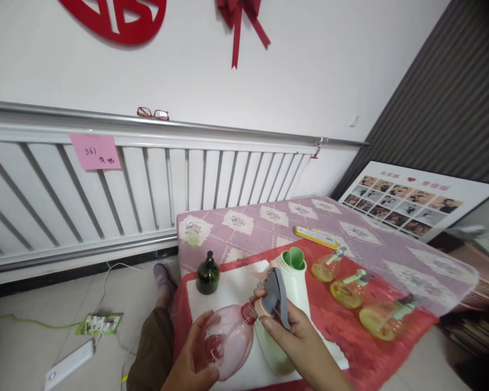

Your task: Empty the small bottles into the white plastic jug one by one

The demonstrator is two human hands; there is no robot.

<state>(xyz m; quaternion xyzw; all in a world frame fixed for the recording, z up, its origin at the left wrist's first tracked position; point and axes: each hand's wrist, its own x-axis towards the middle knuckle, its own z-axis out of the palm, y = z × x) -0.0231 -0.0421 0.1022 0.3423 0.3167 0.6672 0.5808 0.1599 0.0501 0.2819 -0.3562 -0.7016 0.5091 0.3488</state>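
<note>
My left hand [195,358] is wrapped round the body of a clear pink bottle [230,339], which lies tilted with its red threaded neck toward the right. My right hand [287,328] grips a grey and peach spray head [272,296] right at that neck. Whether the threads are engaged I cannot tell. Behind my right hand stands a pale green jug [289,282] with a green funnel-like piece [294,257] in its mouth. A dark green pump bottle [207,274] stands beyond the pink bottle, on a white cloth [238,271].
Several yellow spray bottles [348,290] stand along the right on a red cloth [320,304]. A yellow and white flat box [315,237] lies on the patterned tablecloth [252,217]. Cables and a white power strip [69,365] lie on the floor at left.
</note>
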